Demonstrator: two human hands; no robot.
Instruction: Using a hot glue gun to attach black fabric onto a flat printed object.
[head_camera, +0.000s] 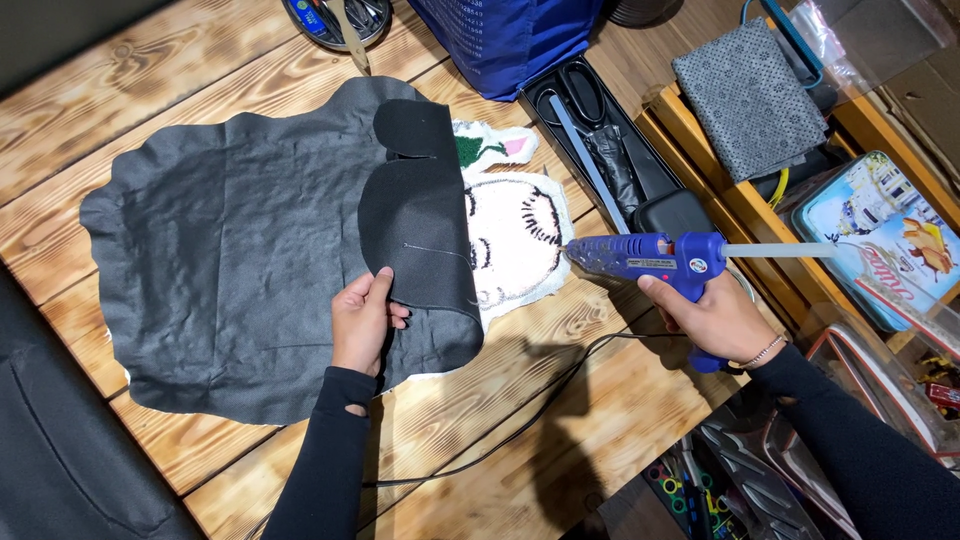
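A large sheet of dark grey fabric (230, 250) lies spread on the wooden table (120, 90). The left hand (362, 320) pinches its folded-back edge, lifting it off a white tufted rug piece (520, 235) with black stitched lines, perhaps a face, though half is covered. To the right, the right hand (715, 320) grips the handle of a blue glue gun (650, 258), nozzle pointing at the rug piece. Beyond it, scissors (575, 95) rest in a black tray (655, 175).

Left hand (362, 318) fingers pinched, right hand (715, 315) fist-gripped, wrists apart
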